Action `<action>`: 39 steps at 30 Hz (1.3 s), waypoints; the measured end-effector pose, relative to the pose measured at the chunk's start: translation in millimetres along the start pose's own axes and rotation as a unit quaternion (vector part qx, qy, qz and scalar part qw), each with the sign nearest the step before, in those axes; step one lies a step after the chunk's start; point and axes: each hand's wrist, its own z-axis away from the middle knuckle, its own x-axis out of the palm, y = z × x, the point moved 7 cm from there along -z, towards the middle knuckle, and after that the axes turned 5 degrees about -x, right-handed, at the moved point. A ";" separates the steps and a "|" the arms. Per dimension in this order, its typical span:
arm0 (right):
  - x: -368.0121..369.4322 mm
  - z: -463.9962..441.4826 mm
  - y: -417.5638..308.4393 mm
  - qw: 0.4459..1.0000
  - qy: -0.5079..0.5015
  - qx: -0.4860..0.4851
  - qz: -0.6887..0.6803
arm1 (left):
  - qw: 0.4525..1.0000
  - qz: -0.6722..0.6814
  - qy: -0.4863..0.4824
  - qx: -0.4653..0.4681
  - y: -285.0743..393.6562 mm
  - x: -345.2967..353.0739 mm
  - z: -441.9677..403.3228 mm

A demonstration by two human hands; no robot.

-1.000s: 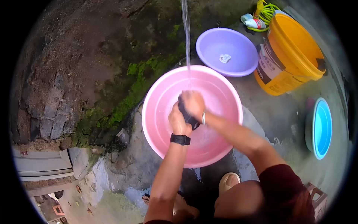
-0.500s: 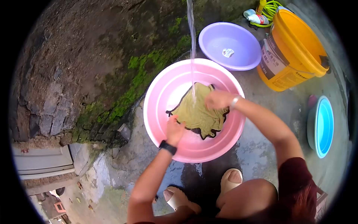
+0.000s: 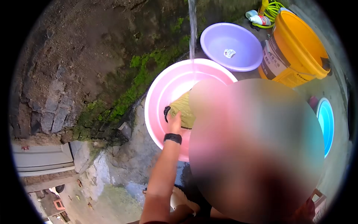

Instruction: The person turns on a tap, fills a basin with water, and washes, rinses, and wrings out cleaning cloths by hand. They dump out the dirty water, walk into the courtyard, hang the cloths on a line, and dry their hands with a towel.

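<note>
A pink basin (image 3: 152, 108) stands on wet ground under a falling stream of water (image 3: 192, 30). In it lies an olive-green cloth (image 3: 181, 108) with dark edging, its right part hidden behind a large blurred patch. My left hand (image 3: 174, 122), with a black band at the wrist, is at the cloth's lower left edge, fingers closed on it. My right hand does not show; the blurred patch covers that side.
A purple basin (image 3: 232, 46) sits behind the pink one, with a yellow bucket (image 3: 278, 56) to its right. Bottles and a green hose (image 3: 273, 11) lie at the top right. A turquoise basin (image 3: 326, 123) is at far right. A mossy bank (image 3: 93, 56) rises at left.
The dark bundle between both hands was opened out into the green cloth in the basin. Now my left hand has closed on its edge, and a blurred patch covers the right side.
</note>
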 end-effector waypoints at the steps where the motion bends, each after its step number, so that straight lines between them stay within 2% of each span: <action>1: 51.7 2.7 -8.0 0.990 -0.052 -0.029 -0.127 | 0.992 0.121 0.011 -0.042 20.4 12.2 24.9; 2: 102.0 6.5 -17.9 0.961 -0.105 -0.056 -0.251 | 0.963 0.233 0.025 -0.134 40.9 23.8 54.4; 3: 94.7 25.6 -38.6 0.911 -0.172 -0.003 -0.374 | 0.937 0.308 -0.010 -0.165 36.1 23.9 48.4; 4: 66.6 47.4 -62.4 0.839 -0.233 0.047 -0.489 | 0.903 0.377 -0.040 -0.201 31.5 24.0 43.3; 6: -15.7 75.0 -100.9 0.859 -0.199 -0.226 -0.415 | 0.869 0.423 -0.241 -0.083 8.2 5.9 9.3; 7: -22.1 74.9 -99.3 0.877 -0.179 -0.210 -0.392 | 0.866 0.423 -0.264 -0.046 16.1 5.6 14.5; 9: -37.7 55.1 -95.7 0.913 -0.126 -0.186 -0.342 | 0.887 0.412 -0.206 -0.006 56.1 25.8 45.5; 11: -47.3 25.3 -87.8 0.927 -0.081 -0.154 -0.332 | 0.923 0.373 -0.097 0.009 106.2 57.3 96.0; 13: -32.7 1.0 -73.4 0.923 -0.054 -0.105 -0.366 | 0.932 0.355 -0.079 -0.005 68.9 55.3 78.8; 15: -7.8 20.0 -85.0 0.916 0.065 -0.221 -0.329 | 0.940 0.328 -0.090 0.006 81.5 57.5 73.0; 16: -16.7 37.3 -91.1 0.910 0.118 -0.237 -0.318 | 0.943 0.317 -0.095 0.015 90.0 58.8 67.7; 19: -30.7 -28.8 -65.4 0.927 0.088 -0.219 -0.291 | 0.955 0.276 -0.105 0.014 96.4 52.3 57.0; 20: -26.0 -57.7 -44.9 0.965 0.018 -0.173 -0.195 | 0.955 0.237 -0.175 -0.042 112.2 49.0 73.7; 21: -29.3 -68.8 -33.6 0.979 -0.020 -0.199 -0.039 | 0.962 0.162 -0.203 -0.082 91.5 31.5 61.8; 22: -31.3 -78.9 -27.1 0.965 -0.050 -0.228 0.119 | 0.962 0.091 -0.231 -0.113 61.7 13.5 37.7; 23: -16.1 -91.6 -22.2 0.957 -0.077 -0.237 0.145 | 0.956 0.021 -0.257 -0.139 45.5 6.2 24.7; 24: 11.8 -102.6 -16.3 0.949 -0.107 -0.242 0.171 | 0.973 -0.086 -0.017 -0.215 76.3 -6.6 62.2; 25: 30.1 -107.4 -14.2 0.939 -0.138 -0.247 0.197 | 0.980 -0.023 -0.046 -0.190 63.9 -5.0 55.2; 26: 27.3 -106.4 -15.9 0.957 -0.128 -0.219 0.142 | 0.983 0.040 -0.075 -0.164 38.1 -8.8 43.3; 28: 25.0 -83.6 -22.4 0.980 -0.113 -0.159 0.027 | 0.929 0.221 -0.135 -0.266 37.7 13.6 72.5; 30: 23.1 -29.0 -25.7 0.996 -0.007 -0.084 -0.013 | 0.898 0.275 -0.065 -0.338 15.2 26.1 82.3; 31: 72.0 -13.6 -34.0 0.984 -0.123 -0.122 -0.047 | 0.879 0.301 -0.033 -0.369 7.7 29.8 83.8; 32: 117.0 1.5 -44.3 0.956 -0.236 -0.157 -0.080 | 0.875 0.327 -0.023 -0.355 8.3 30.5 80.2; 34: 76.6 38.8 -75.2 0.888 -0.278 -0.098 -0.354 | 0.866 0.378 0.001 -0.326 4.1 23.1 69.9; 35: 60.5 56.7 -91.6 0.878 -0.147 -0.217 -0.401 | 0.866 0.414 -0.145 -0.240 -2.8 16.9 46.3; 36: -20.7 77.7 -103.5 0.887 -0.217 -0.185 -0.364 | 0.837 0.440 -0.289 -0.147 -21.8 -1.0 17.7; 38: -45.3 82.7 -111.0 0.894 -0.065 -0.296 -0.330 | 0.824 0.447 -0.343 -0.057 -20.3 -1.4 12.2; 39: -58.9 83.8 -114.4 0.886 0.017 -0.350 -0.305 | 0.859 0.437 -0.261 -0.054 1.7 13.3 19.7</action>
